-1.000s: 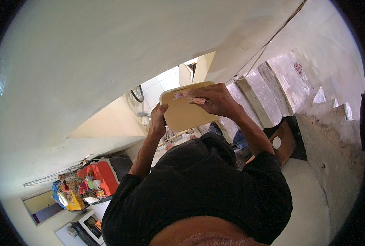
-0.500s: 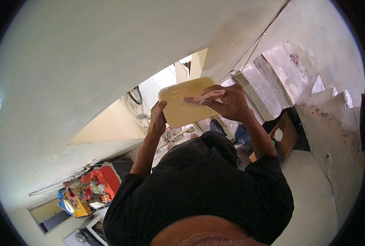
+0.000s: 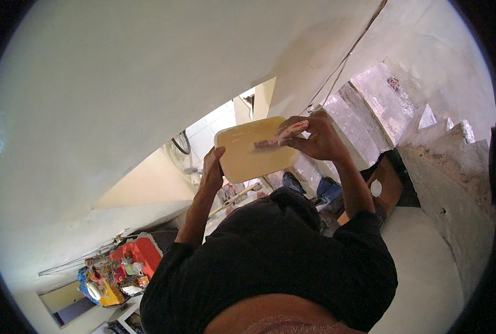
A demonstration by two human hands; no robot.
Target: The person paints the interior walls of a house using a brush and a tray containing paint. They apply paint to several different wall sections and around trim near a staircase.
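A pale cream rectangular tray or lid (image 3: 239, 164) is held up in front of my torso. My left hand (image 3: 211, 167) grips its left edge, thumb on the near face. My right hand (image 3: 323, 141) is closed round a brush (image 3: 291, 131) with a red-and-white smeared handle; its short bristle end rests on or just over the middle-right of the cream surface. Whether the right fingers also touch the tray is unclear.
Concrete steps (image 3: 379, 97) climb at the right beside a cable-hung wall. A brown board (image 3: 390, 183) with a white round item lies below them. Lower left are red containers (image 3: 139, 250) with clutter. A tiled floor (image 3: 211, 125) shows through the opening, beyond a pale ledge (image 3: 139, 183).
The brush end has moved from the tray's upper edge down onto its middle-right, with my right hand shifting rightward. My left hand and the tray have shifted slightly.
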